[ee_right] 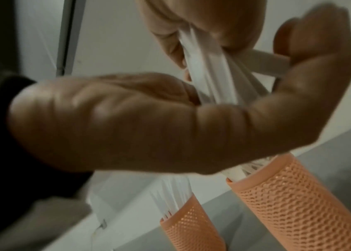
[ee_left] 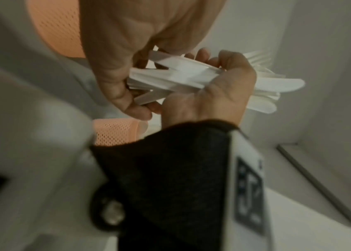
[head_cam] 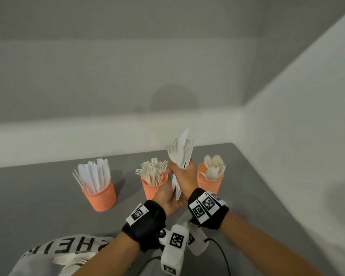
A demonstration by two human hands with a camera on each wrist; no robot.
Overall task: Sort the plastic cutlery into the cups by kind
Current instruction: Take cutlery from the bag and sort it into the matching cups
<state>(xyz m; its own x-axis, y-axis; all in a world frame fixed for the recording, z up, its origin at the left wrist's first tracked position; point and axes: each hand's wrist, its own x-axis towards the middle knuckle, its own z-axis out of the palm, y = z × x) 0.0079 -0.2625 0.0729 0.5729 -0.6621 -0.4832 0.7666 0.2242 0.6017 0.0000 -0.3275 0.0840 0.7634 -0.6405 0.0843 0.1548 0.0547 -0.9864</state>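
Note:
Three orange cups stand in a row on the grey table [head_cam: 38, 196]: the left cup [head_cam: 100, 198] holds knives, the middle cup [head_cam: 153, 188] forks, the right cup [head_cam: 209, 184] spoons. Between the middle and right cups, both hands hold up a mixed bundle of white cutlery [head_cam: 180, 154]. My right hand [head_cam: 184, 176] grips the bundle round its middle, heads pointing up. My left hand [head_cam: 167, 198] is below, fingers curled round the handle ends. The left wrist view shows the bundle [ee_left: 181, 74] in the right hand [ee_left: 224, 88]. In the right wrist view the left hand [ee_right: 105, 118] cups the handles [ee_right: 202, 68].
A grey printed cloth [head_cam: 48, 251] lies at the near left with more white cutlery [head_cam: 72, 259] on it. A black cable [head_cam: 223, 255] runs along the near edge. White walls close the table at the back and right.

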